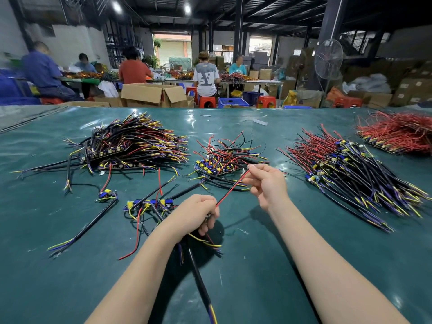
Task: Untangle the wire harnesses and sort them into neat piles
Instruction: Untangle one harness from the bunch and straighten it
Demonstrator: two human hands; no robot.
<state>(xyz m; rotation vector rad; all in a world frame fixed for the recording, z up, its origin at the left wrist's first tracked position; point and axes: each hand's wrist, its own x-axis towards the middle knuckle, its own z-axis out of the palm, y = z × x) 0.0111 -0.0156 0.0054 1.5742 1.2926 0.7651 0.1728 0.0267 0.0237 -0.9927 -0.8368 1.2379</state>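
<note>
Left hand (198, 212) at centre, fingers curled round wire harness (196, 265); its black cable trails toward 6 o'clock. Right hand (266, 185) at 1 o'clock of left, thumb and forefinger pinching end of harness's red wire (231, 189), pulled taut between hands. Green table (257, 265): big mixed pile (131, 146) at 10 o'clock, small tangle (224, 157) at 12, sorted pile (350, 169) at 2, loose harnesses (149, 204) at 9.

Bare desk (70, 288) open along the near edge, narrow lanes between left pile (131, 146), middle pile (224, 160) and right pile (350, 169), loose harnesses (149, 204) cluttering near left, red pile (402, 134) blocking far right corner, open strip behind the piles
</note>
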